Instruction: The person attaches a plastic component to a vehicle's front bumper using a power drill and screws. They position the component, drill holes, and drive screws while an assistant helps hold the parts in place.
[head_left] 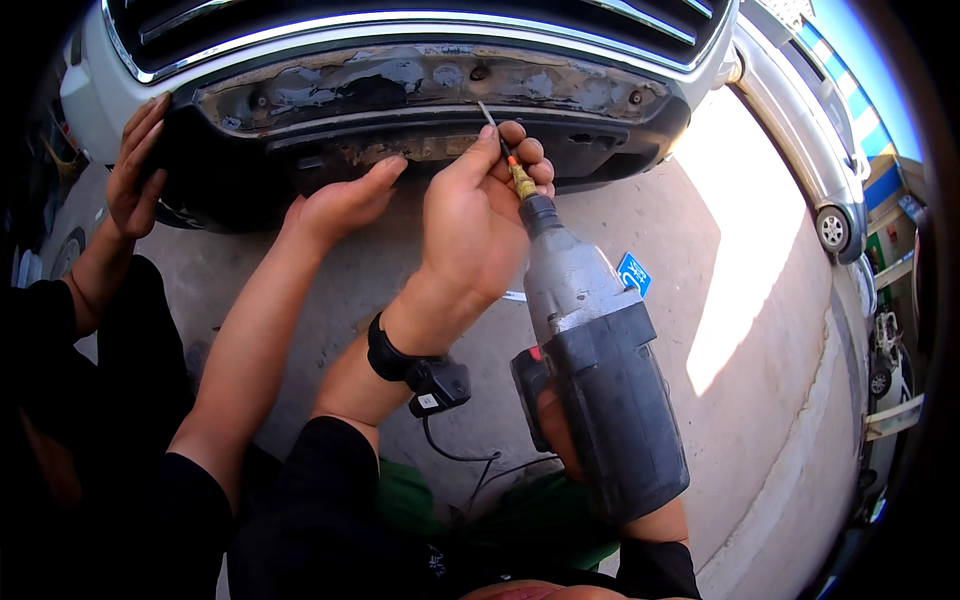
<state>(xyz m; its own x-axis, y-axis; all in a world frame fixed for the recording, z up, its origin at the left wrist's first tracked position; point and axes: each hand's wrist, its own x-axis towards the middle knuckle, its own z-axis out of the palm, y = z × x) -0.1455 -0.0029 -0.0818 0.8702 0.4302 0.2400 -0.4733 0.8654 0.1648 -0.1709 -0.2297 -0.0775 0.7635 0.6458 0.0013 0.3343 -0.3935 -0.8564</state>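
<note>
My left hand [470,215] pinches a thin metal bit [486,113] with orange and yellowed fittings at the nose of a grey and black impact driver [590,360]. My right hand [560,430], partly hidden behind the driver's body, grips its handle. The bit's tip lies in front of the grimy, stained strip [360,75] across a black front bumper [590,150], under the chrome-edged grille [420,20] of a white vehicle. A strapped black device [435,388] with a cable is on my left wrist.
A co-worker's hands [135,190] [345,205] are at my left, on or beside the bumper; their dark sleeves are lower left. A blue plate [632,273] lies on the concrete ground [760,450] behind the driver. A silver car [800,140] stands at right, with further vehicles beyond.
</note>
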